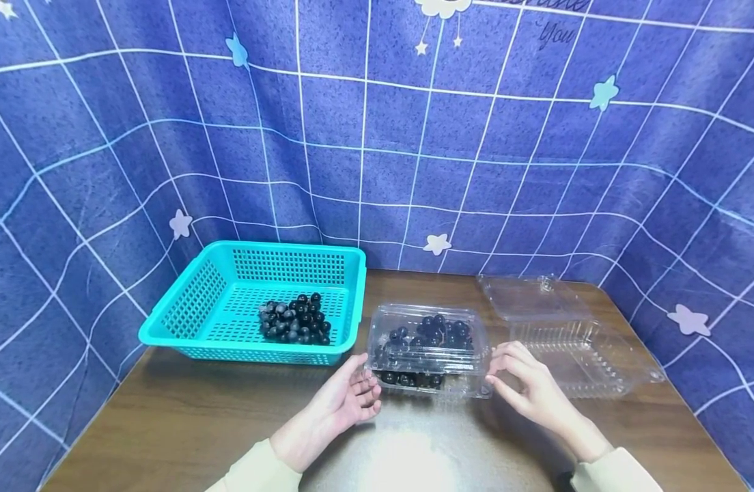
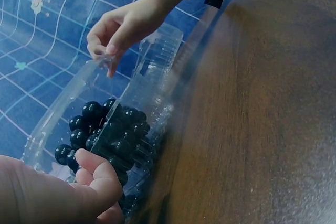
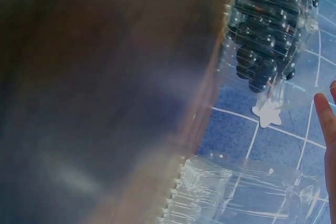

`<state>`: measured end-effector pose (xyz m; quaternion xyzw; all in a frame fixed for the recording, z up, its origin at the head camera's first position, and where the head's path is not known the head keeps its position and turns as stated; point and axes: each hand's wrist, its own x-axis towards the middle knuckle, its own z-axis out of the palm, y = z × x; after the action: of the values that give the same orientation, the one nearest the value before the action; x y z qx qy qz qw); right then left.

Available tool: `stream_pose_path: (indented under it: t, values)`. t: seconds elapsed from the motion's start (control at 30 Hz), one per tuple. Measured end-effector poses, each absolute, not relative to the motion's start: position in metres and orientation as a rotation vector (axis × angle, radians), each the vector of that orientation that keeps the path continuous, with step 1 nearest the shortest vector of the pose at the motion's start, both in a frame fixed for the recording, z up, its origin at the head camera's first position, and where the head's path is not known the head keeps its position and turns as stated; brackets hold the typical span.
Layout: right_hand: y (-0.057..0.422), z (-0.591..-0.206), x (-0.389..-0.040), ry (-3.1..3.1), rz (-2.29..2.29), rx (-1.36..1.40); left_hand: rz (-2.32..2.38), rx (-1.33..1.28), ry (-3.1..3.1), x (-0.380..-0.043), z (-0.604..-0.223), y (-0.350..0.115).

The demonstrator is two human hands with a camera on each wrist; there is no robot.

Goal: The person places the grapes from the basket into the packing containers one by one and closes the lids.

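Note:
A clear plastic clamshell box (image 1: 426, 348) with dark grapes (image 1: 435, 331) inside stands in front of me. Its lid (image 2: 63, 95) is tilted over the fruit, with a gap along the front side where grapes show. The right hand (image 1: 527, 383) pinches the lid's right corner between thumb and fingers, as the left wrist view shows. At the box's left front corner is the left hand (image 1: 346, 396), palm partly up, thumb right at the lid's edge and the other fingers loosely curled. In the right wrist view, only fingertips of the right hand (image 3: 328, 129) appear.
A turquoise basket (image 1: 254, 352) with more dark grapes (image 1: 297, 320) stands at the left. An opened, empty clear clamshell box (image 1: 574, 362) lies at the right, its lid folded back. A blue gridded curtain (image 1: 389, 137) hangs behind the wooden table (image 1: 186, 424).

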<state>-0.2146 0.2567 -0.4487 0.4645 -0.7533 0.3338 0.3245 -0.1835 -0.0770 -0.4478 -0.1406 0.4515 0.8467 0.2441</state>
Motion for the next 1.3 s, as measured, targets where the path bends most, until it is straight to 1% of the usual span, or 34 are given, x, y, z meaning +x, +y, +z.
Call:
stream_pose_path:
  t: [0.3, 0.67, 1.3]
  values:
    - [0.2567, -0.4547, -0.2130, -1.977, 0.839, 1.254, 2.342, -0.390, 1.270, -0.1831, -0.4492, -0.0736]
    - [0.2556, -0.4544, -0.2126, -1.958, 0.799, 1.354, 2.362, -0.417, 1.298, -0.1850, -0.4524, -0.0719]
    - [0.2558, -0.4517, -0.2081, -2.020, 0.700, 1.430, 2.334, -0.383, 1.358, -0.1867, -0.4533, -0.0725]
